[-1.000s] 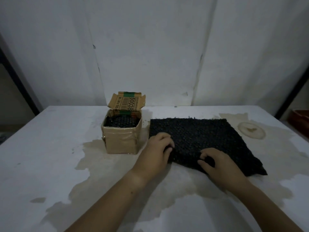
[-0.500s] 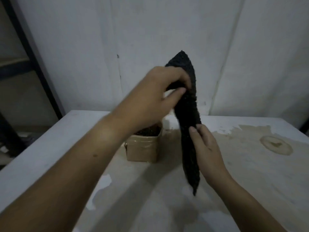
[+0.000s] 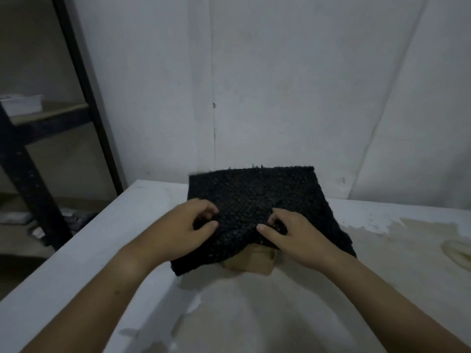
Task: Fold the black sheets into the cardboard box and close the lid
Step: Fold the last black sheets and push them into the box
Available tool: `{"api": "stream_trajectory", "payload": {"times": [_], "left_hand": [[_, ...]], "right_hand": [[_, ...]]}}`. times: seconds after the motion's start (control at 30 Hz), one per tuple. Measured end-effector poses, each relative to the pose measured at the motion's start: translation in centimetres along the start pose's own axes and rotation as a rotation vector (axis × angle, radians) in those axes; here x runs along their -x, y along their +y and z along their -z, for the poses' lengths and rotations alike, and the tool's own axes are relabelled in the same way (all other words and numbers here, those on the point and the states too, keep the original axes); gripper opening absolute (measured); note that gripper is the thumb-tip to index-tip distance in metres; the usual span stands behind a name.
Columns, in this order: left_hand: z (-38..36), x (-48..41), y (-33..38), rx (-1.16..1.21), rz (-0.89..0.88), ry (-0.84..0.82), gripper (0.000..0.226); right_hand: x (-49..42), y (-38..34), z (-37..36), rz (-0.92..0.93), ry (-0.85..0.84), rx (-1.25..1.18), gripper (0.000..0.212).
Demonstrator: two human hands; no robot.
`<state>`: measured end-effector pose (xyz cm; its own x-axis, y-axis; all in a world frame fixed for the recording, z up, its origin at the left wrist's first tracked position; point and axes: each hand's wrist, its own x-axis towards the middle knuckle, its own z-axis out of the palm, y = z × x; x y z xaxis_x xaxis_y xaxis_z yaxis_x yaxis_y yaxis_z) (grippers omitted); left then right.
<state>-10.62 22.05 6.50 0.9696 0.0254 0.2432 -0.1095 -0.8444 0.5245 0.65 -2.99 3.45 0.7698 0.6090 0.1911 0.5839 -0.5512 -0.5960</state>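
A black textured sheet (image 3: 257,200) lies spread over the top of the cardboard box (image 3: 251,261), draping down its sides. Only the box's lower front wall shows beneath the sheet; the lid and the inside are hidden. My left hand (image 3: 186,231) pinches the sheet's near left part with curled fingers. My right hand (image 3: 293,235) grips the near right part, thumb and fingers bunching the fabric.
The white table (image 3: 102,250) has worn brownish patches at the right (image 3: 407,250). Its left edge runs diagonally close to the box. A dark metal shelf frame (image 3: 38,154) stands at the left, with clutter on the floor. A white wall rises behind.
The sheet was lifted off the table, held up hanging in both hands, and now lies spread over the box. The view has shifted so the box sits at the centre.
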Motion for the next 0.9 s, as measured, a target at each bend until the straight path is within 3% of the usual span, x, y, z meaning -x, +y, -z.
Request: {"api": "stream_trajectory", "payload": {"times": [0.1,0.13,0.2,0.23,0.33,0.53,0.63,0.73,0.8,0.9], "left_hand": [[-2.0,-2.3,0.5,-0.044,-0.064,-0.024,0.049],[-2.7,-3.1,0.6,-0.081,-0.053,-0.064,0.056],[-3.7,-4.6,0.7,-0.183,-0.01,-0.152,0.069],[-4.0,-5.2,0.6,-0.211,0.01,-0.188,0.076],[-4.2,-6.5,0.4,-0.235,0.037,-0.262,0.09],[-4.9,-7.9,0.6,-0.439,-0.021,-0.324,0.098],[-6.1,-8.2,0.9,-0.454,-0.032,-0.258,0.089],[-6.8,-8.4,1.0,-0.478,-0.031,-0.229,0.095],[-6.9,-8.3,0.9,-0.476,-0.031,-0.221,0.096],[-7.0,-8.0,0.7,-0.469,-0.049,-0.177,0.097]], "right_hand": [[-0.5,-0.2,0.4,0.001,0.048,0.101,0.058],[-0.9,-0.2,0.7,-0.01,0.051,0.118,0.054],[-1.7,0.1,1.5,-0.036,0.045,0.169,0.024],[-2.0,0.1,1.8,-0.047,0.026,0.228,0.023],[-3.1,0.0,1.8,-0.095,-0.035,0.378,0.057],[-5.5,-0.7,1.2,-0.229,-0.329,0.564,0.075],[-6.5,-1.0,0.5,-0.259,-0.411,0.564,0.064],[-6.9,-1.0,-0.1,-0.255,-0.391,0.557,0.041],[-6.4,-0.7,0.1,-0.196,-0.34,0.53,0.044],[-4.9,0.4,0.5,0.001,-0.017,0.383,0.055]]}}
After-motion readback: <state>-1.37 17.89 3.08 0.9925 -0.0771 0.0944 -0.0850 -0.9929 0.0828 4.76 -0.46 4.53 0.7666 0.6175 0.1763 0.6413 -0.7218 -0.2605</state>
